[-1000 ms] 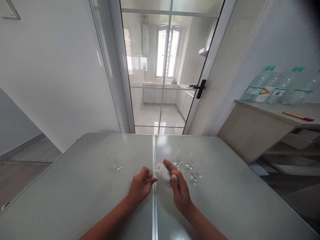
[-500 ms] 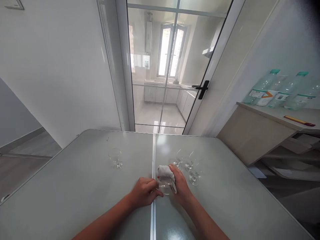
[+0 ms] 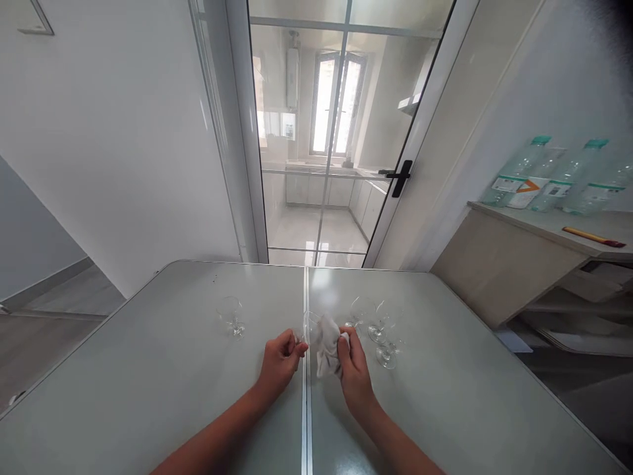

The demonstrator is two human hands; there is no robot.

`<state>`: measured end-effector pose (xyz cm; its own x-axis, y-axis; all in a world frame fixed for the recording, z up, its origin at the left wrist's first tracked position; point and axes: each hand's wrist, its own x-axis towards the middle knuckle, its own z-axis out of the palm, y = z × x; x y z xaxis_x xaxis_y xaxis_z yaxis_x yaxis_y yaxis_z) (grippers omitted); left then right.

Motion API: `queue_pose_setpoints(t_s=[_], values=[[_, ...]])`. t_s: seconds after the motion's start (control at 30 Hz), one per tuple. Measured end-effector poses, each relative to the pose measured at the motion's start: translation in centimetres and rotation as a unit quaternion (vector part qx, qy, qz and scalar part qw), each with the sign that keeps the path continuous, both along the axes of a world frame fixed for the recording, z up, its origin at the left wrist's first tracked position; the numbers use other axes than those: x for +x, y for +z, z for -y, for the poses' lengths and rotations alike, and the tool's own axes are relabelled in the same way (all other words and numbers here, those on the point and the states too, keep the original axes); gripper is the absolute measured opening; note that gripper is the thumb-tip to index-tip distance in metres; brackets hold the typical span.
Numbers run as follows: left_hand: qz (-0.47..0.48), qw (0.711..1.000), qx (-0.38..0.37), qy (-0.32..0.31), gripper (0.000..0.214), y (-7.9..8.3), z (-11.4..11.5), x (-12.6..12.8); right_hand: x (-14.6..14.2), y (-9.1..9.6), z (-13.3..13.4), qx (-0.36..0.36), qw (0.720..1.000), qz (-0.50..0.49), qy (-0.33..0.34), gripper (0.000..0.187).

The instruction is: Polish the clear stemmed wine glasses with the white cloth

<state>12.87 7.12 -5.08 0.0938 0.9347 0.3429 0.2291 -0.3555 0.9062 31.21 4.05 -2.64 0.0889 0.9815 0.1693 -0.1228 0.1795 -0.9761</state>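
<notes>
So the biggest thing here is a grey-green table (image 3: 148, 376), with a pale metal seam running down its middle. Past its far edge there's a glass-paned door (image 3: 327, 174) with a kitchen visible through it. Over on the right is a wood-look cabinet (image 3: 514, 264), and a row of clear plastic bottles (image 3: 514, 177) stands on top, at least two with green caps.

Now the hands, both near the seam. Left hand (image 3: 280, 359) has its fingers curled in tight, pinching the stem end of a stemmed glass (image 3: 311, 322). That glass is up around the seam, tipped over with its bowl towards the right. Right hand (image 3: 355, 369) is closed on a crumpled white cloth (image 3: 326, 346), right up against the bowl end. Can't tell if any of it is tucked inside.

Other glassware: three clear stemmed glasses (image 3: 386, 355) stand bunched together just beyond the right hand, and a lone stemmed glass (image 3: 237, 328) stands on the left half, well apart from them.

Smallest bit: a thin yellow stick (image 3: 592, 237) with a dark reddish end, lying on the cabinet in front of the bottles. Pen or brush, no clue.
</notes>
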Motion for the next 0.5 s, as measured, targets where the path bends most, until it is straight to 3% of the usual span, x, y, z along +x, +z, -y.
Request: queue_pose_setpoints(t_s=[0.03,0.1,0.2,0.27,0.33,0.5], values=[[-0.032,0.999,0.010,0.003,0.047,0.0,-0.1,-0.1,0.1,0.0,0.0,0.074,0.995,0.061,0.003,0.019],[-0.118,0.991,0.065,-0.005,0.038,-0.2,0.0,-0.1,0.3,0.1,-0.1,0.220,0.956,0.192,0.028,0.011],[-0.215,0.959,0.186,-0.014,0.022,-0.4,0.4,0.0,0.6,0.8,-0.3,0.311,0.889,0.331,0.058,0.020],[-0.255,0.928,0.272,-0.010,0.021,-0.3,0.6,-0.1,0.6,1.2,-0.3,0.290,0.889,0.352,0.046,0.022],[-0.291,0.892,0.344,-0.018,0.023,0.1,0.7,-0.2,0.5,1.4,-0.2,0.246,0.908,0.336,0.032,0.020],[-0.343,0.834,0.426,-0.067,0.027,1.2,1.2,-0.5,0.8,2.0,-0.9,0.047,0.972,0.228,0.020,0.022]])
